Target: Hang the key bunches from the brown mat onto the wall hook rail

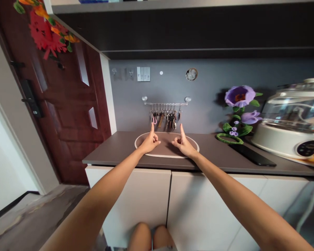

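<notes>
While two bare forearms are extending over the brown countertop, I am seeing the person's left hand and right hand facing each other above the oval mat. Each is holding nothing: the index finger is pointing up, the thumb is jutting inward, and the other fingers are curling loosely. Whether either one is touching the mat, I cannot tell.

Just beyond them, the bunched keys are hanging in a row from the clear rail on the grey wall. The left fingertip is lining up just under a pink looped piece among them; the right one is rising below the rail's right end.

Well to the right, a purple flower is standing near a cream appliance with a see-through cover, and a flat black object is lying in front of them.
</notes>
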Tool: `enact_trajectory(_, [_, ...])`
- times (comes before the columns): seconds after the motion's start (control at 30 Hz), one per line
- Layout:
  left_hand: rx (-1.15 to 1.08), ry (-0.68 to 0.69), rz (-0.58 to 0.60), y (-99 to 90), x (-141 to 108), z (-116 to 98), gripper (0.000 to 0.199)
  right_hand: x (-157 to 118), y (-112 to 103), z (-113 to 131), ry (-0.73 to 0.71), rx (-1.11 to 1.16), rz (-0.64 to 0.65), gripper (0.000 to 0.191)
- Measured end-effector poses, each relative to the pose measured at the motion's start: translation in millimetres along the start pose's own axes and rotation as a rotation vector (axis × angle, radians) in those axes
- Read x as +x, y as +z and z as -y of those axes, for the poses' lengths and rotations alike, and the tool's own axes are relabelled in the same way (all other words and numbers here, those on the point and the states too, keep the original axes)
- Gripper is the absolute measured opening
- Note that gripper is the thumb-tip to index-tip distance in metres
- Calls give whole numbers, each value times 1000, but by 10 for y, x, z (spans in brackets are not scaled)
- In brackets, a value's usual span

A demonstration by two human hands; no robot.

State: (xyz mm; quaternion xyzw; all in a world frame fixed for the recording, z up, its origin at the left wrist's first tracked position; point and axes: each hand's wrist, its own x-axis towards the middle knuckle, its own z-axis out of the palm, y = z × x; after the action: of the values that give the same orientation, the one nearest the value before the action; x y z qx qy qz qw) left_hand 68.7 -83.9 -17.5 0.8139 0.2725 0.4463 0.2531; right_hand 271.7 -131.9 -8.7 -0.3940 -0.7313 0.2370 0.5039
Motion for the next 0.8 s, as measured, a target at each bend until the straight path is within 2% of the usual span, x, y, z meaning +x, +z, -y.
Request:
enact_trajectory(0.2, [-109, -12, -10, 29, -46, 76, 100, -46, 42, -54, -24, -61, 8, 91])
enact_trajectory(0.3, [-142, -58, -18, 26, -39, 68, 97, -28, 28, -55, 14, -55, -18, 88])
enact_trajectory(0.4, [-115, -158, -111, -38, 52, 92, 90, 73, -66, -56, 98, -42, -79, 85])
enact_trajectory(0.53, [-91, -338, -324, -236, 374, 205, 85, 415, -336, -75, 246, -45, -191, 85])
enact_trajectory(0.6, [-131, -406, -391, -346, 599, 288, 87, 644, -491, -107, 321, -48, -225, 88])
enact_trajectory(0.7, [-232, -456, -425, -460, 956, 417, 86, 982, -680, -198, 405, -12, -275, 88])
enact_trajectory(0.8, [-325, -453, -411, -495, 1269, 528, 69, 1262, -786, -335, 473, 29, -294, 76])
